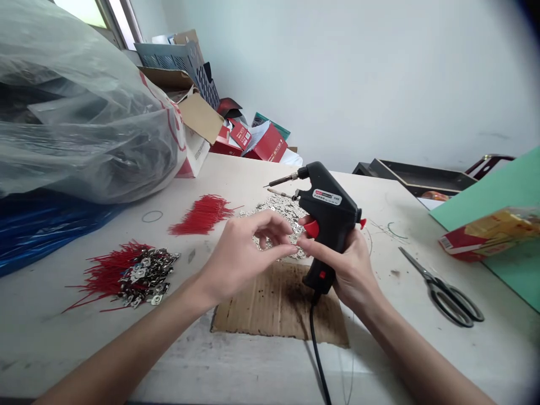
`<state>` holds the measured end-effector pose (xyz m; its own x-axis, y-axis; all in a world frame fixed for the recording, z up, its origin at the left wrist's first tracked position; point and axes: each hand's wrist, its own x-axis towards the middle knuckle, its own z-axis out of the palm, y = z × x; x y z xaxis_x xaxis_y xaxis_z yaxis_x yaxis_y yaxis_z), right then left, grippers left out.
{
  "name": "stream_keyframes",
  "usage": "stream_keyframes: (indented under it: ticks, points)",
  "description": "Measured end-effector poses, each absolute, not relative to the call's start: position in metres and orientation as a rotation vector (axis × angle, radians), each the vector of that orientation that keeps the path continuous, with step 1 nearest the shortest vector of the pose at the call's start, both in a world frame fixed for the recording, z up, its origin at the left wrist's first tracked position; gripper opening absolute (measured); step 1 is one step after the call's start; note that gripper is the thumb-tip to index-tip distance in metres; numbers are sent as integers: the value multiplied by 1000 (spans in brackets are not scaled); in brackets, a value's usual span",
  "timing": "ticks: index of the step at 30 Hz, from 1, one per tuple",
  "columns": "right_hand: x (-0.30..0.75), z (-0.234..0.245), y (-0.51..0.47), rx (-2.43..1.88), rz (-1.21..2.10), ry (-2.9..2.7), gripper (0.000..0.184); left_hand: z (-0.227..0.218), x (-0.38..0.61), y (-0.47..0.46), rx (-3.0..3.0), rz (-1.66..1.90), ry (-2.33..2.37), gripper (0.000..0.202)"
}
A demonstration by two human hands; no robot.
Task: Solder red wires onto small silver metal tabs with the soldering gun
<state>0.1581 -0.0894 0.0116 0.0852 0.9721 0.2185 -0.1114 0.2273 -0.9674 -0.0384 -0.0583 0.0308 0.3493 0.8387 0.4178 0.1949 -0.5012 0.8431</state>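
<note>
My right hand is wrapped round the grip of a black soldering gun with a red trigger, its tip pointing left over a pile of small silver metal tabs. My left hand hovers just left of the gun, fingers curled with fingertips pinched near the right index finger; what they hold is too small to name. Beneath both hands lies a scorched piece of cardboard. The gun's black cord runs toward me.
Loose red wires lie left of the tabs; red wires with soldered tabs sit nearer left. Scissors lie at right beside a green sheet and a red packet. A big plastic bag and boxes crowd the back left.
</note>
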Motion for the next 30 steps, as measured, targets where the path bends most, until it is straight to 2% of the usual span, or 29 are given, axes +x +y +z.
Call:
stream_keyframes:
  ticks: [21, 30]
  points:
    - [161, 10, -89, -954, 1124, -1179, 35, 31, -38, -60, 2001, 1206, 828, 13]
    - [160, 12, -88, -945, 1166, -995, 38, 36, -41, -57, 2098, 1166, 796, 9]
